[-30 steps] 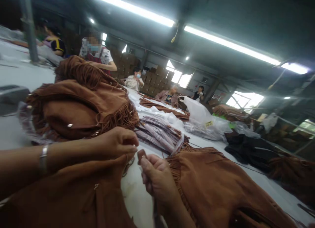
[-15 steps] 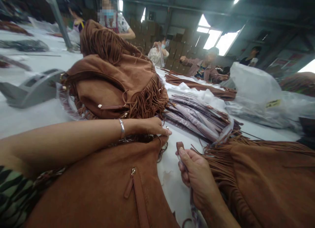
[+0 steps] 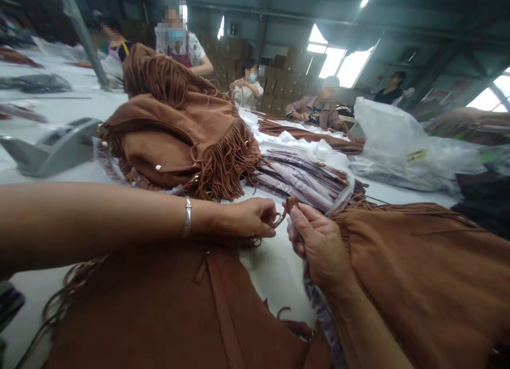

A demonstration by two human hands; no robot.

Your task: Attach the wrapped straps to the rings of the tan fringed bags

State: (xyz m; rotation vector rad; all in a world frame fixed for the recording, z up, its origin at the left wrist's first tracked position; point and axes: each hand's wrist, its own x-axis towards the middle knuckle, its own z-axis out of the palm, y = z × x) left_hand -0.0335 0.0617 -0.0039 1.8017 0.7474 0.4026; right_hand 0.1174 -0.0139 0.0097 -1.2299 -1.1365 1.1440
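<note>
My left hand (image 3: 249, 217) reaches across the top of a brown suede-like bag (image 3: 167, 305), fingers pinched on a small loop (image 3: 278, 218). How the loop joins the bag is hidden. Closed in my right hand (image 3: 321, 241) is a brown strap (image 3: 292, 202), its folded end sticking up between thumb and fingers. The strap's lower length, wrapped in clear plastic (image 3: 323, 316), hangs down below that hand. The strap end and the loop are close together; I cannot tell whether they touch. A zip pull (image 3: 201, 268) shows on the bag's front.
Fringed brown bags (image 3: 171, 124) are piled behind my left arm. Another fringed bag (image 3: 414, 262) lies at right. Plastic-wrapped straps (image 3: 303, 177) lie beyond my hands, a grey tape dispenser (image 3: 59, 145) at left, a clear plastic bag (image 3: 390, 130) at back right. Several people work across the table.
My right hand has moved up with the strap end, nearer my left hand. The left hand has come off the bag's top corner, and the loop now shows at its fingertips.
</note>
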